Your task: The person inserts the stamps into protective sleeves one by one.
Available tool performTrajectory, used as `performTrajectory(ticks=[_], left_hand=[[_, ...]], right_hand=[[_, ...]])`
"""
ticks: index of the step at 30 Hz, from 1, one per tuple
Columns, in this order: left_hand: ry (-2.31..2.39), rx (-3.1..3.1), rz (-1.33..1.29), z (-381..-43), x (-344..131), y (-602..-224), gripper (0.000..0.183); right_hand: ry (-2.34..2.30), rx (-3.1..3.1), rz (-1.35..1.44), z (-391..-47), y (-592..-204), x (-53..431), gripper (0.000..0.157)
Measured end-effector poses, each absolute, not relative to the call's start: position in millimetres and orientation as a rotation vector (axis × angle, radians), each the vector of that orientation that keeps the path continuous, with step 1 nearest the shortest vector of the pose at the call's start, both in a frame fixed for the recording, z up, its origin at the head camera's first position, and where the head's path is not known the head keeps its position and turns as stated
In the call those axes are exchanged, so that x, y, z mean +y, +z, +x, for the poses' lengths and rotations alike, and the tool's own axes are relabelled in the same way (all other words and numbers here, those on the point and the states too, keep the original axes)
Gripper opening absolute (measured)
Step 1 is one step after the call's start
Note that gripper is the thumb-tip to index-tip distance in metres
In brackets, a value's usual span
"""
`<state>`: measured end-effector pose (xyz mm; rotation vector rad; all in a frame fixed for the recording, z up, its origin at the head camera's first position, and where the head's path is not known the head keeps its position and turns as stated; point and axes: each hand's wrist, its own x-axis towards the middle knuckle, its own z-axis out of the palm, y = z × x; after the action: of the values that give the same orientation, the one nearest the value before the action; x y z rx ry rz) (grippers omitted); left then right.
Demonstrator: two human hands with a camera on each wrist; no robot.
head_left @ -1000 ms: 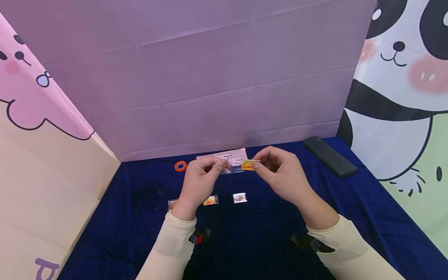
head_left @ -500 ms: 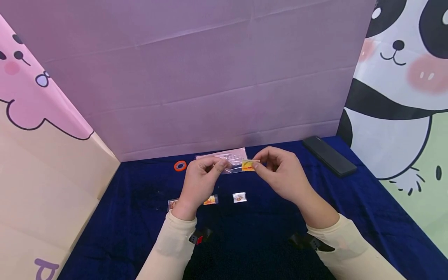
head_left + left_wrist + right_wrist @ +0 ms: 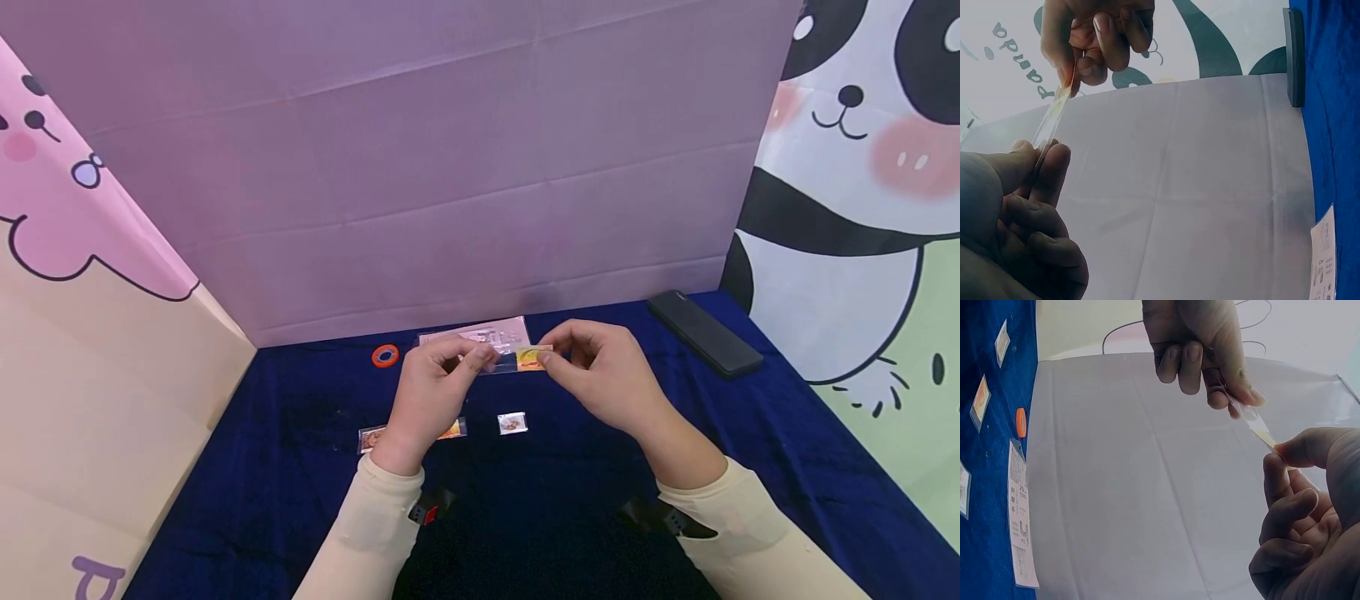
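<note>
Above the table, my left hand [image 3: 435,379] pinches one end of a small clear plastic sleeve [image 3: 1249,415] between thumb and forefinger. At the other end, my right hand [image 3: 607,375] pinches a small yellow picture card [image 3: 529,358] by its right side. Card and sleeve form one thin line between my fingertips in both wrist views. The card's yellow shows at the right-hand end of the sleeve; how deep it sits inside I cannot tell. My other fingers are loosely curled on both hands.
On the blue cloth lie a white-edged picture card [image 3: 513,423], an orange one [image 3: 453,430] and a third [image 3: 370,439], these two partly behind my left hand. Farther back are an orange ring [image 3: 386,356], a pink-topped plastic packet [image 3: 513,332] and a dark oblong case [image 3: 705,333].
My right hand has sunk slightly and shifted a little left with the yellow card, whose face now shows more fully. The left hand keeps its pinch. Nothing on the table has moved.
</note>
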<state>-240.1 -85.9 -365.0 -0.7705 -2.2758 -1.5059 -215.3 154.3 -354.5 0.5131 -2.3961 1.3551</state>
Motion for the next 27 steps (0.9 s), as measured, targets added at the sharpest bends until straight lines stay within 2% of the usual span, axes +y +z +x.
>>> performTrajectory(ticks=[14,27], left_hand=[[-1.577,-2.258,-0.747,-238.9,-85.6,-365.9,0.016],[-1.591,-2.267,-0.784,-238.6,-84.6,-366.0,0.022]], right_hand=[[1.409,-2.386,0.557,-214.0,-354.7,153.9,0.010],[1.387,-2.364,0.530,-214.0,-355.4,151.8,0.009]])
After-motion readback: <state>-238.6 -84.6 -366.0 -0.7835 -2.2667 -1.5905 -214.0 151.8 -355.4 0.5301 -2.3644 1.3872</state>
